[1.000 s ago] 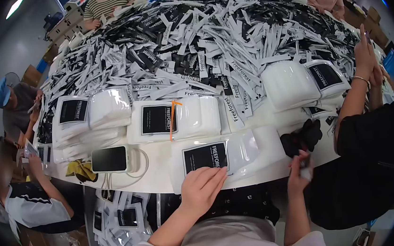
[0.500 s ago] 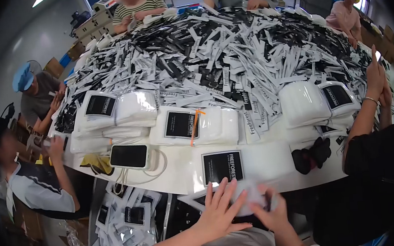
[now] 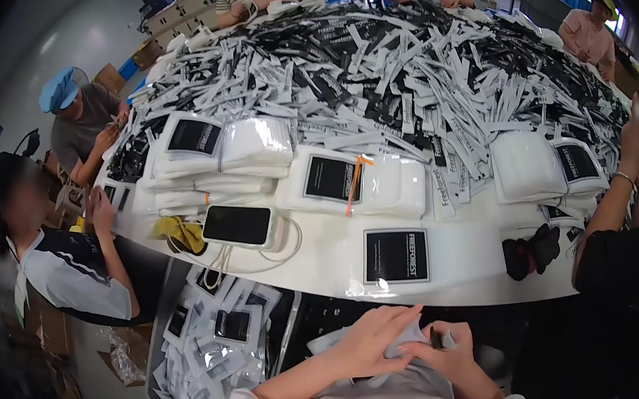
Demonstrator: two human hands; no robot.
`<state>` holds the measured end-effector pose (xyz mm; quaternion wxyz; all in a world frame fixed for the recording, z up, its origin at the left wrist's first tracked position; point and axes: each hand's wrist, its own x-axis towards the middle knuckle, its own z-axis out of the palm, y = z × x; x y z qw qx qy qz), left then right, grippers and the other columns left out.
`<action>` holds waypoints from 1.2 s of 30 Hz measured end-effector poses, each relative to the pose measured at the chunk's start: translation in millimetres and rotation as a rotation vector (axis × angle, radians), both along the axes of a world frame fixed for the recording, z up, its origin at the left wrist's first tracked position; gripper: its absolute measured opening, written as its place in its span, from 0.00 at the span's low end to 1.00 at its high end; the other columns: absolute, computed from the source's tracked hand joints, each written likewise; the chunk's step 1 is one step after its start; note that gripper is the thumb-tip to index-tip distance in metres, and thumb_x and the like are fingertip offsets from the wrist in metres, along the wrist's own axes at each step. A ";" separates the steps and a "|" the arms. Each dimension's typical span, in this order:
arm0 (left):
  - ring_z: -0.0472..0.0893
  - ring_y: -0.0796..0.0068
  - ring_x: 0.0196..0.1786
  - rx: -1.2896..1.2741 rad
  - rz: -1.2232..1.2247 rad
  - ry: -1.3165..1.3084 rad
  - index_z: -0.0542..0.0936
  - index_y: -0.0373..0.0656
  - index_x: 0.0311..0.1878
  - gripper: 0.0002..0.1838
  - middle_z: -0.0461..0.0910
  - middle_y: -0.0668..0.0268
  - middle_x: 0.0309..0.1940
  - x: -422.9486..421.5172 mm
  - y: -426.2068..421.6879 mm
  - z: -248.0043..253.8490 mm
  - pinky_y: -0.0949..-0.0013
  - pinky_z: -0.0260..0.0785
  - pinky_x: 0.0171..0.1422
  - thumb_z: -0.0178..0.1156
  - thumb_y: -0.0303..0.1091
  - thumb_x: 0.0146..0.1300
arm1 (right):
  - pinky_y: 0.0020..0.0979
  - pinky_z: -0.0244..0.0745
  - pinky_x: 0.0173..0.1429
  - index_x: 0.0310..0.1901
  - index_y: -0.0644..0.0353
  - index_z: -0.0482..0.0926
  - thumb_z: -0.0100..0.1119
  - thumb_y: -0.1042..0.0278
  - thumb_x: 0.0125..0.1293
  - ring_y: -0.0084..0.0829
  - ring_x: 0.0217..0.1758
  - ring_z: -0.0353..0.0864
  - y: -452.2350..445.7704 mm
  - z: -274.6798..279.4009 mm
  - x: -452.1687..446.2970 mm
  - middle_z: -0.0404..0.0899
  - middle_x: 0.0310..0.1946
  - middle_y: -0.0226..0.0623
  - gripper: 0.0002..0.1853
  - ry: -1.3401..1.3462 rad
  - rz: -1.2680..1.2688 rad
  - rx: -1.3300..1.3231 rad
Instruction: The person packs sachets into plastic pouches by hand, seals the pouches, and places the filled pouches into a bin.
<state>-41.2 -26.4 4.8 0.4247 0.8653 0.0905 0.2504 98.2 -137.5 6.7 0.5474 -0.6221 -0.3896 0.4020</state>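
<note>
Both of my hands are close together in front of my body, just below the table's near edge. A crumpled pale plastic packet [image 3: 408,334] is between them, largely covered by my fingers. My left hand [image 3: 371,341] has its fingers together, pressed over the packet from the left. From the other side, my right hand [image 3: 451,350] grips it between thumb and bent fingers. Just beyond, a flat clear-and-white bag with a black FREEFOREST label [image 3: 395,257] lies on the white table [image 3: 325,253]. Under my left wrist, another pale packet [image 3: 329,340] shows in part.
A heap of black and white sachets [image 3: 369,72] covers the far table. Nearer lie bundled bags [image 3: 348,181], a phone-like device [image 3: 237,224] with a cable and dark gloves [image 3: 532,250]. A bin of labelled packets [image 3: 218,348] stands lower left. Several people work around the table.
My hands have drawn back from the labelled bag at the table edge and closed together around the pale packet. My left fingers went from spread to together. The view has shifted slightly.
</note>
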 end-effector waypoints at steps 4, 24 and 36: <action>0.75 0.57 0.45 -0.037 0.034 -0.038 0.66 0.35 0.59 0.36 0.74 0.54 0.44 -5.8 6.0 2.9 0.64 0.68 0.49 0.67 0.30 0.43 | 0.21 0.67 0.26 0.26 0.64 0.77 0.73 0.68 0.44 0.17 0.20 0.71 6.1 13.7 8.6 0.76 0.19 0.33 0.13 -0.124 0.162 0.020; 0.65 0.55 0.54 0.262 0.325 -0.212 0.47 0.29 0.67 0.65 0.62 0.49 0.56 8.5 -5.7 -27.5 0.60 0.52 0.52 0.70 0.55 0.28 | 0.41 0.41 0.71 0.57 0.68 0.68 0.55 0.74 0.58 0.43 0.69 0.52 26.4 38.9 11.5 0.63 0.62 0.44 0.24 -0.026 0.338 0.267; 0.70 0.57 0.46 0.353 0.203 -0.025 0.53 0.33 0.66 0.56 0.67 0.53 0.50 1.3 -0.3 -8.8 0.60 0.60 0.46 0.71 0.46 0.35 | 0.44 0.55 0.62 0.31 0.58 0.80 0.63 0.64 0.53 0.30 0.49 0.73 19.1 23.6 19.5 0.78 0.32 0.27 0.07 -0.843 0.474 0.200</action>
